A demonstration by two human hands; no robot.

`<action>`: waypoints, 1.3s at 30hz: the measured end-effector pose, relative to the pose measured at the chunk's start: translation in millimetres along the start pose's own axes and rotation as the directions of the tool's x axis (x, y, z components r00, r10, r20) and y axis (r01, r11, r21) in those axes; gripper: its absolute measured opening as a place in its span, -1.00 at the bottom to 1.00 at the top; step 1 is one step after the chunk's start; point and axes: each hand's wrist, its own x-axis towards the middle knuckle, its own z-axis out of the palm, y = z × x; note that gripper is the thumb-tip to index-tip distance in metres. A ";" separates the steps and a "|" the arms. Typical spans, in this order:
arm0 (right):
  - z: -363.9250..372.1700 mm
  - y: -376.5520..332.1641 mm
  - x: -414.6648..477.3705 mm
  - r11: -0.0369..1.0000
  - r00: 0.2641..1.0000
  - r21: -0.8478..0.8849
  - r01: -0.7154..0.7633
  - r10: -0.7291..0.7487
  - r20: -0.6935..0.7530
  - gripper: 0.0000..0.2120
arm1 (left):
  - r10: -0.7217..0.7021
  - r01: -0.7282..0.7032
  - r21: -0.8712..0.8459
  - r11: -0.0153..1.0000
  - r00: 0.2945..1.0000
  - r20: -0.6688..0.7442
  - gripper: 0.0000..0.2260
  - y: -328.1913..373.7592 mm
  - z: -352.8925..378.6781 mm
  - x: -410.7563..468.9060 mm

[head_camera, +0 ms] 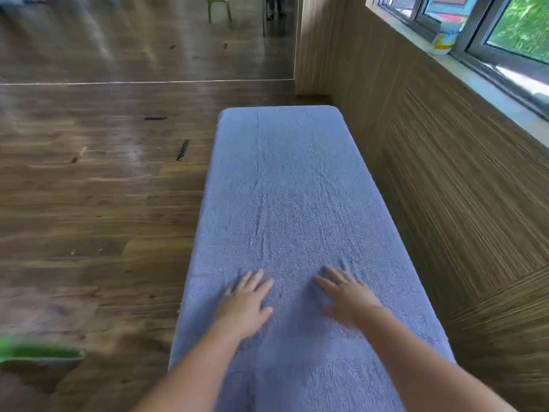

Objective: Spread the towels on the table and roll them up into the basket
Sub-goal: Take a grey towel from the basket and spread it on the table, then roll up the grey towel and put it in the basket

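Towel (291, 188): blue terry, one piece, spread flat lengthwise over a long narrow top that it hides from edge to edge. The far end is square with rounded corners. Faint lengthwise creases run down the middle, and small wrinkles bunch just ahead of the fingertips.

Left hand (245, 304): palm down on the near half of the towel, fingers straight and a little apart, pressing flat and gripping nothing.

Right hand (346, 298): palm down beside the left (a strip of towel lies between them), fingers straight and fanned wider, thumb out toward the left hand, likewise pressing flat.

Both forearms: bare, reaching in from the bottom edge.

Green thing (41, 353): on the floor at lower left, well apart from the towel. Too blurred to name, possibly a basket rim.

Floor (89, 203): dark wood planks, glossy.

Wall (460, 188): wood-grain panelling, close along the towel's right side.

Sill (490, 84) and window (520, 31): above the wall, with a yellow-and-white tin (445, 41) on the sill.

Chair (219, 7): green, far off at the top.
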 end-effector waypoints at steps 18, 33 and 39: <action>105.4 -28.4 -138.0 0.974 0.971 -0.062 0.216 -0.221 -0.086 -0.41 | 0.006 -0.008 -0.022 1.000 0.996 -0.089 -0.38 109.8 80.6 -119.0; 141.1 137.1 -246.8 -0.497 0.649 0.737 -0.458 0.379 0.659 -0.65 | -0.528 0.183 -0.661 -0.728 0.466 0.710 -0.36 -15.7 116.3 -248.6; 148.6 124.7 -249.4 -0.721 0.621 0.660 -0.212 0.422 0.661 -0.84 | -0.528 -0.017 -0.605 -0.796 0.508 0.680 -0.75 10.9 119.8 -243.8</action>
